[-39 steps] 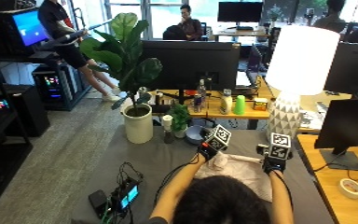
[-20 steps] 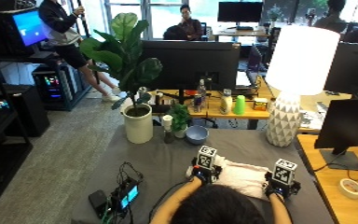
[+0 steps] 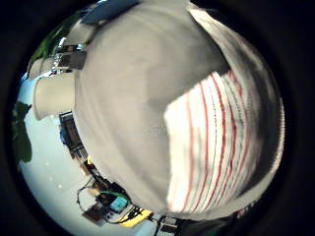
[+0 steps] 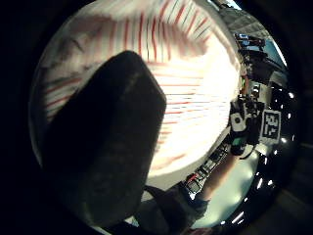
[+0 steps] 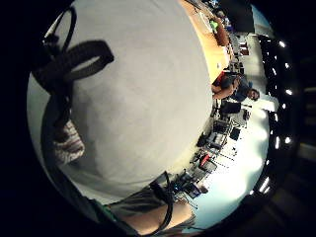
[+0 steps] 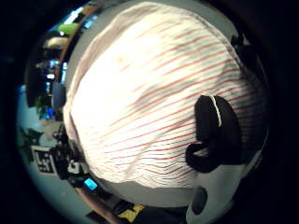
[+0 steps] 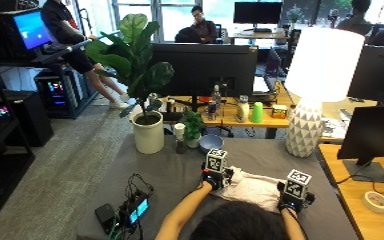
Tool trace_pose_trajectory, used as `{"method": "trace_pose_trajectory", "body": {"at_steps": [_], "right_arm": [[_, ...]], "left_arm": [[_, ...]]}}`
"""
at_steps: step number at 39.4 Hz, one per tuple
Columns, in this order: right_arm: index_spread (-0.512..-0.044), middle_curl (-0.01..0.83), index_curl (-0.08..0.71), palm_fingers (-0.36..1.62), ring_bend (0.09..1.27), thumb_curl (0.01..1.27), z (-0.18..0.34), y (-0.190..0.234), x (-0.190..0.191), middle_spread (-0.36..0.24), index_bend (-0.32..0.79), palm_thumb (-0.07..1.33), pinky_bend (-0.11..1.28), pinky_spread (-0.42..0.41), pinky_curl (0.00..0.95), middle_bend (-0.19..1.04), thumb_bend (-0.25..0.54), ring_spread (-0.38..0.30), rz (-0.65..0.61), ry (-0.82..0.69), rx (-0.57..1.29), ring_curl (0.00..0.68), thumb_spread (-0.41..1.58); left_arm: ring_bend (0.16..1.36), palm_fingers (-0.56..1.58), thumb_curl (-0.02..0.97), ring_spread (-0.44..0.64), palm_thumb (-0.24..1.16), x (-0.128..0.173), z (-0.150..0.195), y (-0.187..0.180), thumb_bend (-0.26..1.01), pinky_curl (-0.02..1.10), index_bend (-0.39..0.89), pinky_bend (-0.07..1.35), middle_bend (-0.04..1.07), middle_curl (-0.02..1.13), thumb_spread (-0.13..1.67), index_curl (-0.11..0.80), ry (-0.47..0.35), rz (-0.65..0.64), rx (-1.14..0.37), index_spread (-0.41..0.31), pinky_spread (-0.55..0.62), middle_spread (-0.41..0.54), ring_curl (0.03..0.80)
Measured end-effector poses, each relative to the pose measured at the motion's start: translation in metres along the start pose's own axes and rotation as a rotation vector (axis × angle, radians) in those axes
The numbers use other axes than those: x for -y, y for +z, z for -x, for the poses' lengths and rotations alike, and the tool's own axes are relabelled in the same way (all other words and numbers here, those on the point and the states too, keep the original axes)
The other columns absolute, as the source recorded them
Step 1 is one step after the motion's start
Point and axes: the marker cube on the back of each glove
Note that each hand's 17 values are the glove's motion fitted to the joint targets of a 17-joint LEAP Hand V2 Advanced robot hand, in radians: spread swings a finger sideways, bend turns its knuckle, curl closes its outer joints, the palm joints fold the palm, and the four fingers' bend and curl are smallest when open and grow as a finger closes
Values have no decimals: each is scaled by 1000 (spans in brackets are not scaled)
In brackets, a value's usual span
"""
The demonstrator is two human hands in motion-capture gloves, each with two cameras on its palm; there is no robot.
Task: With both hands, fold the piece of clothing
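Both hands (image 7: 216, 178) (image 7: 293, 196) pinch the striped garment (image 7: 253, 187); only palm views show stripes.

Grey table (image 7: 172, 170) lies bare left of the garment (image 7: 252, 187) and beyond it up to the lamp (image 7: 312, 90). Small plant (image 7: 192, 127), blue bowl (image 7: 210, 143) and big plant pot (image 7: 148, 137) block the far edge; gadgets with cables (image 7: 129, 210) crowd the near-left corner

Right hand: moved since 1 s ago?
Yes. The right hand has come back toward the person, away from the white lamp; it is at the striped garment.
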Motion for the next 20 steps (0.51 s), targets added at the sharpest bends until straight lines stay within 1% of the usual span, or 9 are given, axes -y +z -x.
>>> {"method": "trace_pose_trajectory", "body": {"at_steps": [3,6,8,9,10,11,13,18,20], "right_arm": [[-162,444,149,998,646,418,4,0,7,-25,43,749,753,-192,441,226,67,-137,9,-8,24,439,1337],[-170,459,189,1198,691,447,10,-1,17,-62,158,872,735,-208,452,237,112,-170,31,-32,57,463,1296],[-173,470,210,1227,695,458,11,-8,18,-81,169,919,730,-215,460,255,123,-182,55,-44,82,473,1267],[-180,486,221,1275,689,466,11,-14,16,-92,176,954,722,-219,461,301,134,-189,82,-49,101,475,1249],[-175,471,224,1189,700,457,11,-22,13,-88,153,928,730,-221,466,252,114,-188,128,-55,126,481,1247],[-183,497,238,1302,695,472,11,-32,8,-101,178,983,716,-226,464,323,136,-198,192,-64,160,481,1221],[-186,503,254,1312,700,479,14,-55,0,-113,181,1010,720,-235,469,339,135,-205,292,-83,245,486,1190],[-193,517,291,1321,708,492,43,-109,3,-130,181,1047,730,-249,475,367,117,-216,145,-131,431,490,1125],[-195,520,302,1317,712,496,65,-138,-13,-135,176,1045,737,-252,477,373,97,-222,154,-169,488,491,1089]], "left_arm": [[599,4,242,277,35,-3,9,-18,-11,347,116,383,182,329,1280,287,5,-56,-1,-96,400,98,355],[617,3,239,282,38,-10,23,-44,-13,348,119,386,183,327,1263,279,-4,-148,1,-96,407,109,354],[624,1,237,284,41,-15,31,-58,-13,347,123,390,181,325,1256,276,-7,-199,0,-96,408,113,353],[627,0,236,285,42,-19,35,-63,-13,347,124,392,182,324,1253,274,0,-216,-4,-96,409,115,353],[629,0,234,285,43,-23,38,-68,-13,348,125,391,187,326,1250,273,11,-230,-10,-96,413,117,352],[631,-1,233,286,43,-28,42,-74,-13,347,127,393,183,324,1248,272,24,-237,-19,-96,411,118,351],[634,0,231,287,45,-39,52,-83,-14,349,127,399,183,322,1243,269,28,-237,-30,-96,412,120,349],[637,9,227,288,48,-52,76,-101,-14,350,135,409,182,321,1235,267,-34,-301,-21,-94,408,124,342],[638,14,225,287,49,-56,86,-108,-14,348,140,407,182,319,1233,267,-68,-350,-25,-90,406,124,338]]}}
